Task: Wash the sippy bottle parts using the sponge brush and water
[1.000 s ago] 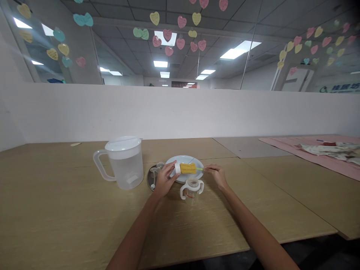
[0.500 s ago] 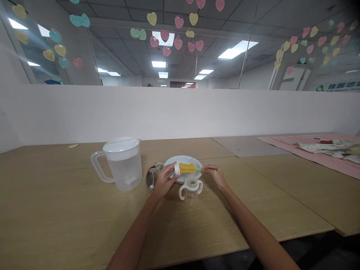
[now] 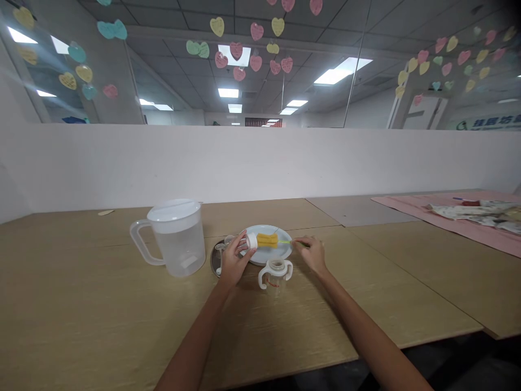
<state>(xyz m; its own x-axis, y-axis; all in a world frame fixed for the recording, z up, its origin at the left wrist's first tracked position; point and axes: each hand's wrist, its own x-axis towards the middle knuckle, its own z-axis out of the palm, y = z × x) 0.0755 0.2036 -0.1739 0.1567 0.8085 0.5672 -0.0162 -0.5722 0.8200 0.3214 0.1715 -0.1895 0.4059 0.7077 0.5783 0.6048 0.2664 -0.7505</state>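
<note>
My left hand is closed round a small white cap, held on its side above a white plate. A yellow sponge brush reaches from the cap toward the right. Its thin green handle is pinched in the fingers of my right hand. Just in front of the plate stands a clear bottle with two white handles. Left of it, partly behind my left hand, a dark round tray holds small clear and white parts.
A large lidded pitcher of water stands to the left. On the far right, a pink cloth bears crumpled fabric. A white wall runs behind the table.
The sponge brush and the cap have shifted slightly left, and less of the sponge shows outside the cap. The white cap now faces more toward the camera.
</note>
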